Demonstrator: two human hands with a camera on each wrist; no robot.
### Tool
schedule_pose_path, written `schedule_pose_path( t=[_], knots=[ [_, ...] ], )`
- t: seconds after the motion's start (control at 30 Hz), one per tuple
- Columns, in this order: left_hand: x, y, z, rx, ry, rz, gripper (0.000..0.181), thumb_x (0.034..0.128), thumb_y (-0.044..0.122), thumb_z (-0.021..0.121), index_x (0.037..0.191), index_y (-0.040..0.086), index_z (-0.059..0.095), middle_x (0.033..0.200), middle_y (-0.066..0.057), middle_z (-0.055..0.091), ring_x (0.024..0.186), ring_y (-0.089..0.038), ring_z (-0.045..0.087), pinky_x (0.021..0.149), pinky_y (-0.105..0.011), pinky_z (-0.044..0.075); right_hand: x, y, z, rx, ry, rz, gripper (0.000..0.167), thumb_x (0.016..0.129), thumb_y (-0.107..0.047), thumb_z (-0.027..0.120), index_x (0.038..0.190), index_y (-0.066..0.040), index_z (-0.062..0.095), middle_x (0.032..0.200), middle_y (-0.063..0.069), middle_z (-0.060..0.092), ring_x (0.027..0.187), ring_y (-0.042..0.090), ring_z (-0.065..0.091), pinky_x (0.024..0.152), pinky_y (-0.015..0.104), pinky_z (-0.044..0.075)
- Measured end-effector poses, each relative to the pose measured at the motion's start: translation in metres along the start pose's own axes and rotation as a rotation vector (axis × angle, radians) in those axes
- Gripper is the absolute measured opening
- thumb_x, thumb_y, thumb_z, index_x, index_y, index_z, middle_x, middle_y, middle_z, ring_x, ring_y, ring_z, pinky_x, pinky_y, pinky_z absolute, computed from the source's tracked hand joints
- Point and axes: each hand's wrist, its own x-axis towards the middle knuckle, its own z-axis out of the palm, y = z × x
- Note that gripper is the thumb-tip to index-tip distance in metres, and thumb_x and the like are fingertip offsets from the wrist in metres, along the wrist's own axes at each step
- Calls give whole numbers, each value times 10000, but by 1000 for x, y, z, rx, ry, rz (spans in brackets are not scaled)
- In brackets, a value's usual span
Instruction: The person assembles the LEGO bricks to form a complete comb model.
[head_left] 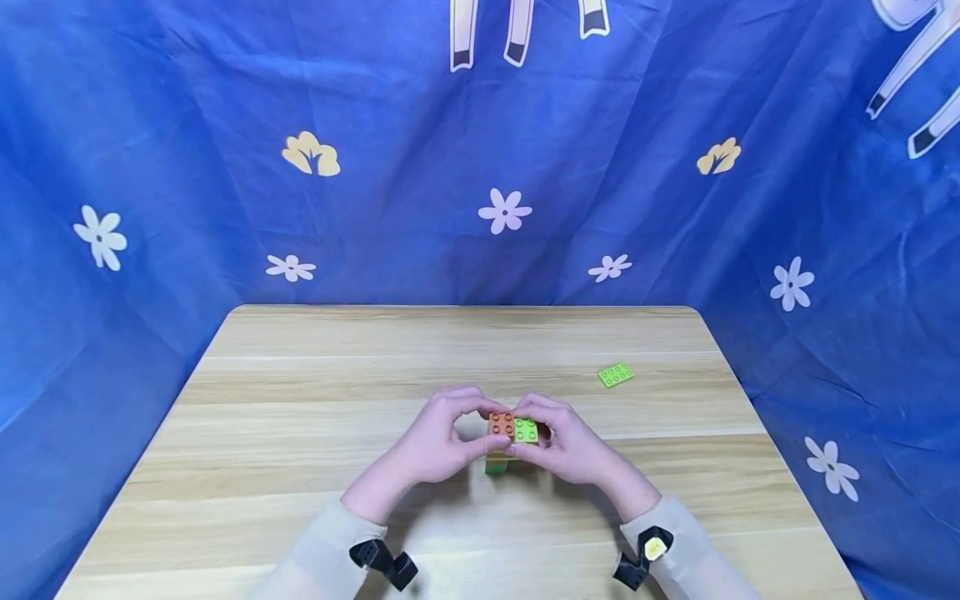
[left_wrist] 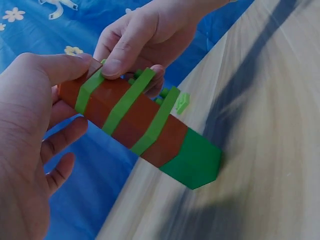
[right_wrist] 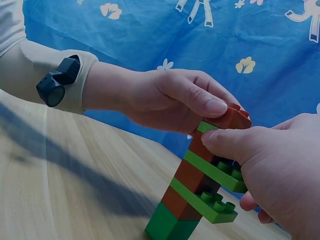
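A tower of toy building bricks stands on the table, with a dark green brick at its foot and brown bricks above. Between the brown bricks sit light green plates whose studded ends jut out toward the right hand. My left hand pinches the top brown brick between thumb and fingers. From the other side, my right hand pinches the uppermost light green plate just below that brick. The hands meet at the tower's top, and part of the right fingers is hidden behind the bricks.
A loose light green plate lies on the wooden table, behind and right of the tower. Blue printed cloth hangs around the table's back and sides. Each wrist wears a small black camera.
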Motion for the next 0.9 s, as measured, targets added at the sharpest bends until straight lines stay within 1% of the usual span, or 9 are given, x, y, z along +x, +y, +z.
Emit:
schedule_pose_path(
  t=[0.07, 0.13, 0.23, 0.3, 0.43, 0.57, 0.7, 0.77, 0.9],
  knots=[
    [0, -1, 1, -17, 6, -14, 327, 903, 335, 873, 1197, 226, 780, 1047, 202, 695, 1058, -88, 656, 968, -506, 531, 0, -1, -1, 0, 1, -2, 333, 965, -197, 810, 1285, -174, 718, 1079, -60, 634, 701, 166, 536, 550, 243, 460],
    [0, -1, 3, -30, 18, -23, 322, 901, 339, 875, 1189, 232, 780, 1067, 201, 702, 1066, -94, 656, 957, -537, 525, 0, 0, -1, -3, 1, 5, 332, 962, -202, 813, 1280, -174, 722, 1082, -66, 635, 715, 133, 539, 560, 238, 468],
    [1, -2, 6, -29, 43, -13, 309, 894, 348, 880, 1167, 239, 784, 1064, 199, 708, 1050, -87, 664, 920, -522, 530, 0, 0, -1, -10, -1, 14, 323, 960, -209, 816, 1268, -173, 728, 1081, -75, 637, 731, 81, 537, 567, 237, 479],
    [2, -4, 8, -29, 61, 3, 297, 889, 342, 885, 1150, 236, 789, 1052, 191, 714, 1031, -85, 669, 892, -486, 535, 0, 0, -1, -16, 0, 16, 320, 960, -214, 817, 1264, -172, 731, 1085, -79, 639, 730, 72, 540, 566, 239, 484],
    [2, -7, 12, -59, 91, 31, 284, 883, 302, 893, 1134, 211, 796, 1031, 163, 724, 1007, -104, 680, 882, -463, 546, 0, 1, -1, -18, 2, 12, 327, 960, -212, 817, 1272, -169, 729, 1083, -78, 639, 719, 70, 532, 557, 238, 476],
    [0, -10, 16, -123, 115, 32, 284, 882, 263, 896, 1138, 184, 801, 1033, 119, 738, 1009, -142, 691, 904, -463, 545, -1, 0, -1, -20, 5, 16, 341, 954, -216, 823, 1279, -171, 730, 1078, -85, 638, 714, 74, 529, 554, 238, 472],
    [-2, -12, 20, -173, 133, 18, 287, 883, 246, 896, 1147, 186, 802, 1040, 96, 747, 1019, -164, 694, 923, -434, 531, -1, 0, -1, -25, 3, 27, 350, 953, -231, 826, 1285, -176, 732, 1081, -97, 636, 712, 81, 532, 558, 238, 474],
    [-3, -13, 22, -183, 141, 15, 290, 879, 240, 898, 1149, 194, 800, 1037, 96, 748, 1020, -167, 693, 937, -406, 525, 0, -1, -1, -26, 1, 30, 349, 955, -233, 824, 1287, -175, 733, 1079, -100, 635, 711, 84, 533, 560, 236, 474],
    [-3, -14, 22, -191, 147, 21, 294, 879, 233, 897, 1154, 193, 799, 1038, 91, 749, 1022, -175, 694, 947, -402, 524, 1, -2, -2, -28, -2, 23, 342, 956, -231, 822, 1280, -170, 732, 1073, -98, 632, 708, 80, 529, 558, 235, 471]
  ],
)
